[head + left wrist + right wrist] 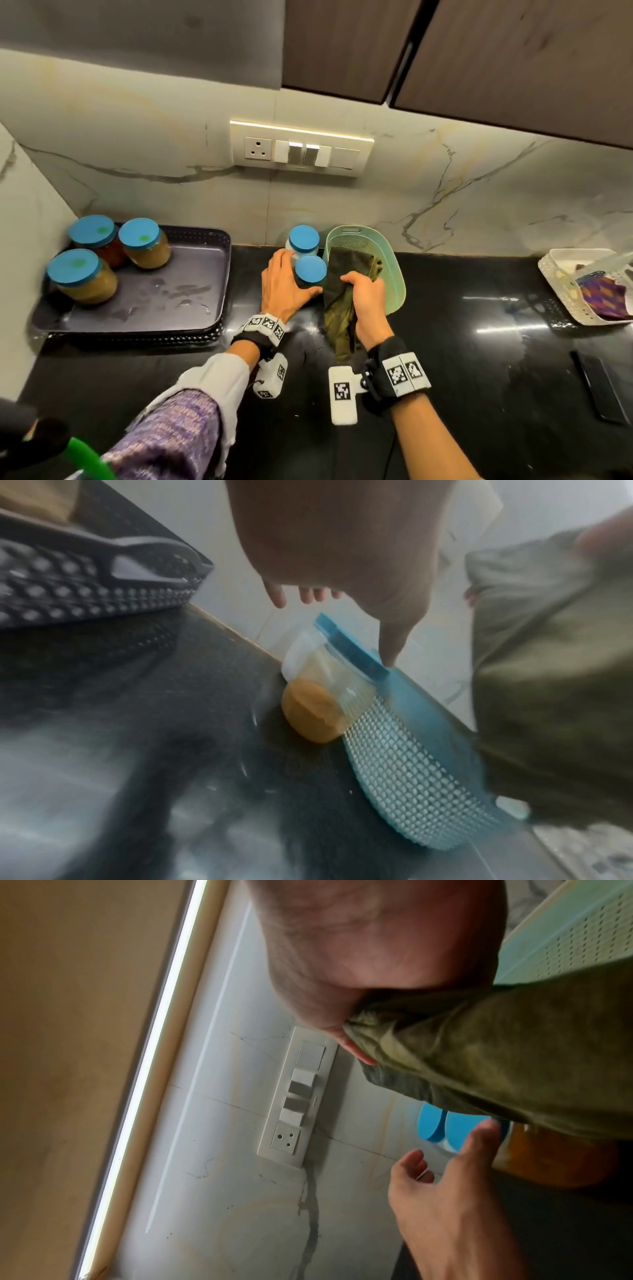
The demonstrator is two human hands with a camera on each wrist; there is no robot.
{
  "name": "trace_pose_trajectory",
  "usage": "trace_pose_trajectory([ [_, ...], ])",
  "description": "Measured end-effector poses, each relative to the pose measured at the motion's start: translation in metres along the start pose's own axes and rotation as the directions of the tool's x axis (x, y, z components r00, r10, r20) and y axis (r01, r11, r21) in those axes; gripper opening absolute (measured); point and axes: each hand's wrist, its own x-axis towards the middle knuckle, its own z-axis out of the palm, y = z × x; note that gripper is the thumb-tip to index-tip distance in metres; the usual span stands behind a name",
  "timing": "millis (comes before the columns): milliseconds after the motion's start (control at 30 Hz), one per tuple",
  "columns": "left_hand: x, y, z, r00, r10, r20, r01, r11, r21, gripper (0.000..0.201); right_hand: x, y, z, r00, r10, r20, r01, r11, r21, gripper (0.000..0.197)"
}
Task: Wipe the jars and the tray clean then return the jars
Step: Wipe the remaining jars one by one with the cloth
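Three blue-lidded jars (92, 233) (140, 238) (73, 267) stand at the left of a dark tray (212, 274) with wet streaks on its floor. Two more blue-lidded jars stand on the black counter beside a mint basket (397, 277): a far jar (304, 239) and a near jar (311, 270). My left hand (287, 284) reaches round the near jar (308, 712) with straight, spread fingers, the thumb touching its lid (349, 645). My right hand (366, 294) grips an olive cloth (339, 308) that trails out of the basket.
A white basket (561, 270) holding a purple cloth sits at the far right. A dark phone (599, 390) lies near the counter's front right. A switch panel (301, 149) is on the marble wall, and cabinets hang above. Walls close in the tray's corner.
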Motion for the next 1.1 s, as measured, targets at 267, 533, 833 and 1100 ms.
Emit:
trace_pose_trajectory([
  [267,-0.047,-0.069,-0.128,0.935,-0.081,-0.346,0.127,0.985,0.114,0.047,-0.008,0.039,0.085,0.986,0.041,0.162,-0.039,0.999,-0.016,0.066],
  [533,-0.05,-0.162,-0.261,0.85,-0.347,-0.397,0.48,0.82,0.31,0.081,-0.083,0.051,0.183,0.917,0.093,0.387,-0.024,0.983,-0.179,0.009],
  [833,-0.023,-0.198,-0.306,0.873,-0.426,-0.238,0.481,0.833,0.274,0.082,-0.115,0.067,0.225,0.914,0.116,0.389,-0.023,0.972,-0.236,0.012],
  [1100,-0.027,-0.193,-0.306,0.885,-0.418,-0.206,0.466,0.812,0.352,0.078,-0.132,0.073,0.202,0.946,0.083,0.314,-0.02,0.98,-0.198,0.015],
])
